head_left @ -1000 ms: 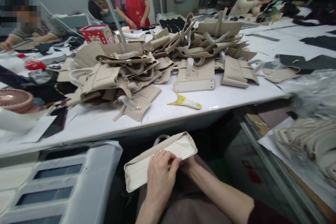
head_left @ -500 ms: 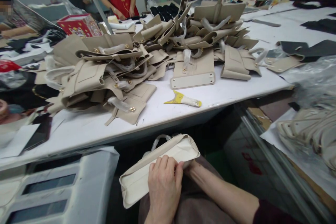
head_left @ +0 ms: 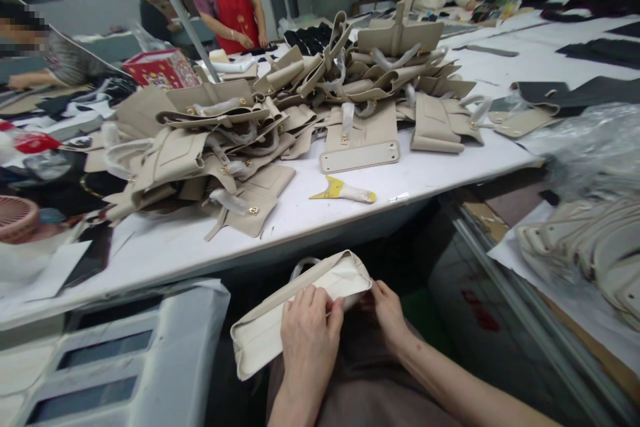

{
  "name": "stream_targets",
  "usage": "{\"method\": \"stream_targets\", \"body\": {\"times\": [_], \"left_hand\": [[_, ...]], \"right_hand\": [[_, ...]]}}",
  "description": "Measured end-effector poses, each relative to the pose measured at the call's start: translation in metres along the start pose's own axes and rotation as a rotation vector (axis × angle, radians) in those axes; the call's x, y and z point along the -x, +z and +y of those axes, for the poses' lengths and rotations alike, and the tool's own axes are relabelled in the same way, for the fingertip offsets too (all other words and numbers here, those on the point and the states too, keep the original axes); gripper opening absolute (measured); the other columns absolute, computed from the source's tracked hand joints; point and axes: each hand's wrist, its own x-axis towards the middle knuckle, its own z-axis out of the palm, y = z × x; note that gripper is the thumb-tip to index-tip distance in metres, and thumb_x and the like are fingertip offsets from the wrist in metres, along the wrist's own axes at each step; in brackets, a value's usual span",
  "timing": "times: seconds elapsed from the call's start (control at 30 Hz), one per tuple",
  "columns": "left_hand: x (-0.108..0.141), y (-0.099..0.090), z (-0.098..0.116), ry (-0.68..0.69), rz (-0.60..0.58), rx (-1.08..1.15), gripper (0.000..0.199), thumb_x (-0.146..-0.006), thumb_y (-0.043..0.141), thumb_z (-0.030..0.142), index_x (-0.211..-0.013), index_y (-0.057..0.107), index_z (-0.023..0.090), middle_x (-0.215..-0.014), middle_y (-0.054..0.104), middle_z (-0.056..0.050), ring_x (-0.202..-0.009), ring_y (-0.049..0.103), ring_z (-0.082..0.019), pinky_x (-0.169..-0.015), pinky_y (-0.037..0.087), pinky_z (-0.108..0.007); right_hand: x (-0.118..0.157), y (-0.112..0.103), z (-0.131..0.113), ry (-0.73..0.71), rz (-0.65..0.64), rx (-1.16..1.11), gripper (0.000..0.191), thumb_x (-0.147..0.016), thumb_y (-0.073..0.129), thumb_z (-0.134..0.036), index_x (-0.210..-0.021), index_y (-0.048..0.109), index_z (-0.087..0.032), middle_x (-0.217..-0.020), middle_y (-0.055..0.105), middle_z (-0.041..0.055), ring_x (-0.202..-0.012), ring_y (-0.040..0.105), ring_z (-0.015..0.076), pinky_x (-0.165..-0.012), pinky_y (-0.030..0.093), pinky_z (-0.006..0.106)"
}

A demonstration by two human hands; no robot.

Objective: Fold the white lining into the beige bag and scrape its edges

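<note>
A beige handbag [head_left: 261, 341] lies tilted above my lap, its long whitish panel facing up and its sides folded around the rim. A plastic-wrapped handle [head_left: 303, 267] pokes out behind it. My left hand [head_left: 310, 327] lies over the middle of the panel, fingers curled on the far side and thumb along the near edge, closed on the bag. At the bag's right corner, my right hand [head_left: 390, 310] pinches the edge between thumb and fingers. The fingertips of the right hand are partly hidden.
A pile of beige bag pieces [head_left: 175, 160] covers the white table [head_left: 300, 220]. A yellow-and-white tool [head_left: 345, 190] lies near its front edge. A grey machine [head_left: 185, 347] stands at left, stacked straps [head_left: 595, 247] at right. Co-workers sit or stand beyond, one in a red apron [head_left: 233, 10].
My right hand has come out from beneath the bag to its right corner and now pinches the edge there. My left hand keeps its hold. The view has shifted slightly.
</note>
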Motion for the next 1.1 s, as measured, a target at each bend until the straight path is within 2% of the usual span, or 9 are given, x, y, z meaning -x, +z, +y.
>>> {"method": "stream_targets", "body": {"times": [0.07,0.13,0.17,0.23,0.3,0.4,0.6,0.83,1.1], "left_hand": [[0.002,0.0,0.001,-0.009,0.004,0.005,0.024,-0.095,0.051,0.032,-0.073,0.052,0.022,-0.077,0.06,-0.002,-0.078,0.056,-0.022,-0.072,0.034,-0.036],[0.003,0.0,0.001,-0.015,0.001,0.004,0.023,-0.095,0.05,0.032,-0.074,0.053,0.022,-0.078,0.06,-0.002,-0.078,0.056,-0.022,-0.073,0.034,-0.037],[0.003,0.0,0.001,-0.019,-0.001,0.001,0.023,-0.095,0.05,0.032,-0.075,0.053,0.021,-0.079,0.06,-0.003,-0.079,0.056,-0.022,-0.073,0.034,-0.037],[0.004,0.0,0.002,-0.024,-0.003,-0.008,0.022,-0.096,0.05,0.032,-0.076,0.053,0.021,-0.081,0.06,-0.003,-0.08,0.056,-0.023,-0.073,0.035,-0.037],[0.005,0.001,0.002,-0.024,0.003,-0.015,0.022,-0.096,0.049,0.032,-0.077,0.053,0.021,-0.081,0.061,-0.003,-0.081,0.056,-0.023,-0.074,0.035,-0.037],[0.007,0.003,0.003,-0.016,0.026,-0.021,0.022,-0.096,0.049,0.031,-0.077,0.054,0.021,-0.081,0.061,-0.003,-0.082,0.056,-0.023,-0.075,0.034,-0.037],[0.021,0.002,0.002,-0.048,0.149,-0.012,0.017,-0.094,0.053,0.029,-0.08,0.057,0.021,-0.08,0.061,-0.003,-0.08,0.055,-0.023,-0.075,0.034,-0.037],[0.043,-0.011,-0.018,-0.15,0.174,0.05,0.018,-0.094,0.052,0.027,-0.078,0.058,0.021,-0.081,0.062,-0.002,-0.081,0.055,-0.022,-0.075,0.034,-0.037],[0.062,-0.016,-0.042,-0.201,0.268,0.031,0.017,-0.093,0.054,0.028,-0.079,0.06,0.021,-0.082,0.062,-0.003,-0.083,0.056,-0.023,-0.08,0.037,-0.038]], "right_hand": [[0.023,-0.016,-0.002,-0.116,0.049,0.048,0.039,-0.098,0.043,-0.049,-0.09,0.064,-0.017,-0.087,0.065,0.0079,-0.085,0.063,0.0267,-0.078,0.053,0.042],[0.045,-0.026,-0.008,-0.41,0.031,0.164,0.025,-0.097,0.048,-0.036,-0.106,0.065,-0.021,-0.108,0.065,0.0091,-0.104,0.061,0.0271,-0.092,0.051,0.041],[0.053,-0.028,-0.011,-0.587,0.013,0.252,0.026,-0.097,0.048,-0.027,-0.118,0.062,-0.023,-0.12,0.062,0.009,-0.114,0.058,0.026,-0.098,0.049,0.04],[0.061,-0.027,-0.018,-0.873,-0.001,0.461,0.044,-0.095,0.047,-0.015,-0.138,0.048,-0.024,-0.136,0.054,0.0103,-0.127,0.05,0.0252,-0.105,0.047,0.042],[0.06,-0.02,-0.023,-0.987,0.027,0.653,0.054,-0.094,0.048,-0.011,-0.146,0.04,-0.021,-0.139,0.051,0.0129,-0.131,0.045,0.0274,-0.106,0.047,0.046],[0.051,-0.009,-0.025,-1.035,0.081,0.839,0.052,-0.094,0.049,-0.013,-0.145,0.041,-0.015,-0.136,0.054,0.0159,-0.13,0.045,0.0309,-0.104,0.048,0.053],[0.052,0.002,-0.019,-1.111,0.142,0.915,0.048,-0.094,0.047,-0.013,-0.141,0.043,-0.006,-0.135,0.052,0.0212,-0.129,0.044,0.0334,-0.099,0.051,0.054],[0.06,0.024,-0.023,-1.202,0.058,0.897,0.043,-0.094,0.048,-0.012,-0.135,0.048,-0.001,-0.13,0.053,0.0226,-0.126,0.044,0.0331,-0.098,0.051,0.052],[0.072,0.056,-0.03,-1.304,-0.014,0.87,0.04,-0.093,0.045,-0.009,-0.13,0.053,0.002,-0.125,0.057,0.0216,-0.123,0.046,0.0318,-0.098,0.051,0.049]]}}
